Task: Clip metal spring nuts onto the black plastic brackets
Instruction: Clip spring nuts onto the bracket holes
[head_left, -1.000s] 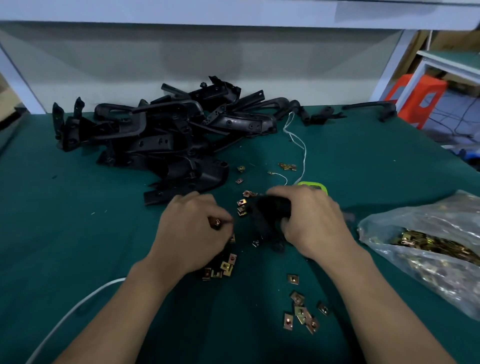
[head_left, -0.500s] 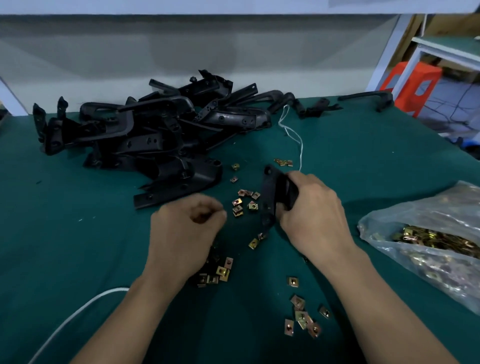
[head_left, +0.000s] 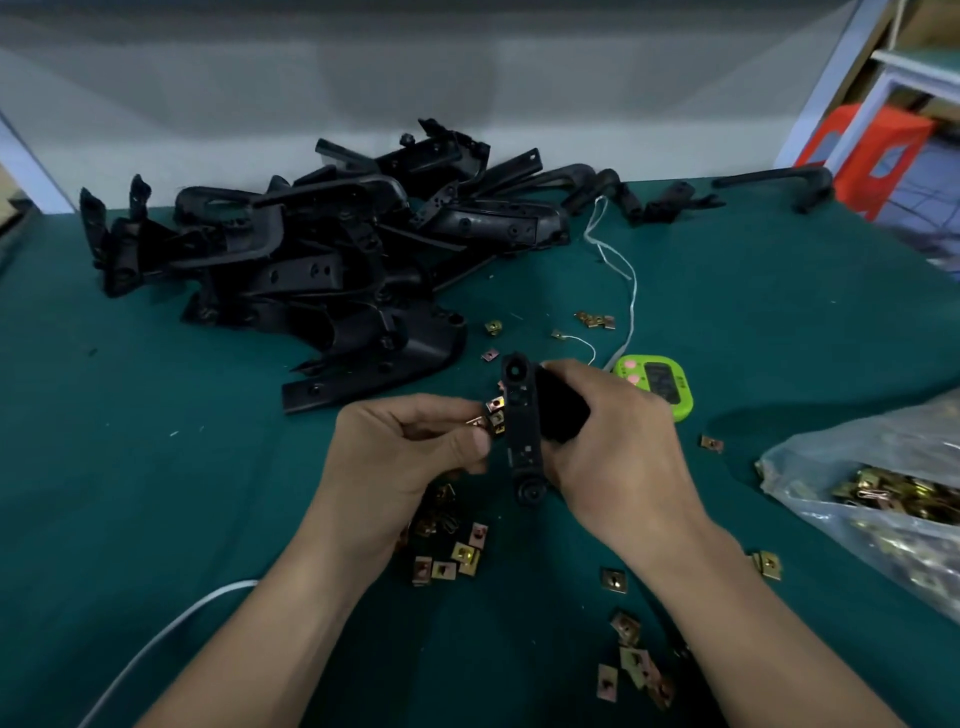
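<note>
My right hand (head_left: 618, 457) grips a black plastic bracket (head_left: 522, 431) and holds it upright above the green table, its flat holed face turned towards me. My left hand (head_left: 405, 452) pinches a small brass-coloured spring nut (head_left: 477, 422) right at the bracket's left edge. Loose spring nuts (head_left: 452, 558) lie scattered on the cloth under and in front of my hands. A big heap of black brackets (head_left: 311, 260) lies at the back left.
A clear plastic bag of spring nuts (head_left: 883, 499) sits at the right edge. A green timer (head_left: 657, 384) lies behind my right hand, with a white string (head_left: 618, 270) beyond it. A white cable (head_left: 156, 639) runs at the lower left. An orange stool (head_left: 878, 150) stands off the table.
My right hand has lifted the bracket and turned it upright. My left hand has risen from the table and moved right, bringing a nut up to the bracket's edge.
</note>
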